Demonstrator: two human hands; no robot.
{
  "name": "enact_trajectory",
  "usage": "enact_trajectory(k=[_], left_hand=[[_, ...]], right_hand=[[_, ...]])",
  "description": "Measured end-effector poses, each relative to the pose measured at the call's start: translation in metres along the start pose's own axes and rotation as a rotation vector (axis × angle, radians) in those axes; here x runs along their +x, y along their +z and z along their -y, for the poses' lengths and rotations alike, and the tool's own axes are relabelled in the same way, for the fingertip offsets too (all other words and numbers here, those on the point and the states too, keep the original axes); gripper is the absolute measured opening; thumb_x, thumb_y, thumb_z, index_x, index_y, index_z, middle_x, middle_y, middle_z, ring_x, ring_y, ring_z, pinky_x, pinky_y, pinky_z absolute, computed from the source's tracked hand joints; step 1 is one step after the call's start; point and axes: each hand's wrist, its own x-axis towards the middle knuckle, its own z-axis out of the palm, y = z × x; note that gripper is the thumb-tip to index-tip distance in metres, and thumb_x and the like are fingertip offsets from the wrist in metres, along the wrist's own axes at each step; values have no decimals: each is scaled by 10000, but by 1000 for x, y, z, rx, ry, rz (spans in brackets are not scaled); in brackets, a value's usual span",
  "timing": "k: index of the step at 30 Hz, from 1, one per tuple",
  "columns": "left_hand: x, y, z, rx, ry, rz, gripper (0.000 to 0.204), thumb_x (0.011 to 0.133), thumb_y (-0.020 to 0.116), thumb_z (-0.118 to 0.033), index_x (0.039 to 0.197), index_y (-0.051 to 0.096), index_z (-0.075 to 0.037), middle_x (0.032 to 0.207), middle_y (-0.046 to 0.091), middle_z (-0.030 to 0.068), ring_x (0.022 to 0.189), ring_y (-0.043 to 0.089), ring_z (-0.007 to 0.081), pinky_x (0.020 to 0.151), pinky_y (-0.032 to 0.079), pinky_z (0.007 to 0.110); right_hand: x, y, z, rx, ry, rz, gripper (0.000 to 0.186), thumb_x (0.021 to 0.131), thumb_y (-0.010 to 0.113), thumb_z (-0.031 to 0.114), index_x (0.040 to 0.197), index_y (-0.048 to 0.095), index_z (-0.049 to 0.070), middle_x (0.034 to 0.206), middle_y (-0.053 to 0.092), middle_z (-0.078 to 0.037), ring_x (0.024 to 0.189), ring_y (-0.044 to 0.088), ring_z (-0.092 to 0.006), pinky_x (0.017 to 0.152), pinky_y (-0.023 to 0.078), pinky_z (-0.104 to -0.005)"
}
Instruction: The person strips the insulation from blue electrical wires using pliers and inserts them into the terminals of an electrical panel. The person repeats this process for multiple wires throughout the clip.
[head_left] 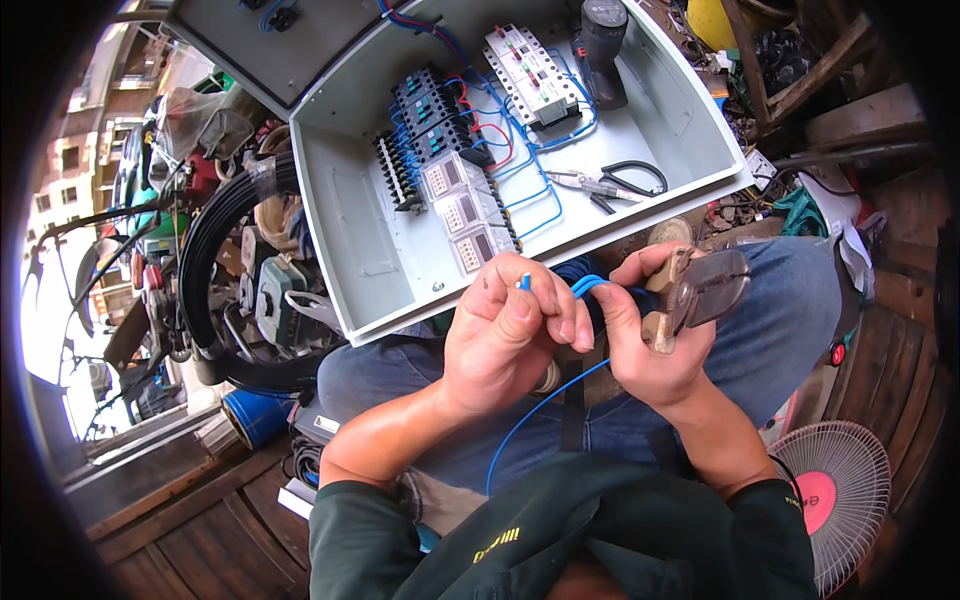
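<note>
Over my lap, my left hand (505, 335) pinches a blue wire (548, 403), its short end poking up between thumb and forefinger. My right hand (655, 345) grips a bent part of that wire beside the left fingers. The wire hangs from there across my jeans. Also in the right hand is a worn tool (708, 288) with tan-brown parts and a broad dark plate; its kind I cannot make out. Just beyond both hands stands a grey metal electrical enclosure (640, 232). Inside are black contactors (437, 125), circuit breakers (530, 75) and clear-covered modules (463, 215).
Pliers (605, 187) and black-handled scissors (640, 178) lie in the enclosure near a standing dark power tool (603, 60). A black cable coil (200, 290) is at left, with cluttered tools behind. A fan (845, 495) stands at lower right on the wooden floor (215, 545).
</note>
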Motion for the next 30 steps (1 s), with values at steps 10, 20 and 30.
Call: enact_trajectory(k=[10,20,30], left_hand=[[11,12,-2,53,168,-48,231,1043,540,-250,1018,499,-24,821,533,97,742,532,206,706,474,360],[15,24,12,26,263,-142,255,1054,505,-292,949,482,-60,740,465,61,641,478,199,643,429,369],[24,41,33,16,385,-186,238,1059,500,-301,1012,522,-68,760,488,47,651,482,190,641,407,355]], right_hand=[[8,11,2,420,21,-139,351,876,695,-48,1144,470,-18,1021,622,-153,925,625,-208,841,517,-341],[10,-7,-4,59,-175,-100,448,777,747,-97,1105,458,-1,875,605,-113,723,588,-206,653,486,-302],[11,-6,-7,68,-117,-139,421,862,684,-87,1132,385,35,897,572,-97,767,558,-186,715,462,-304]])
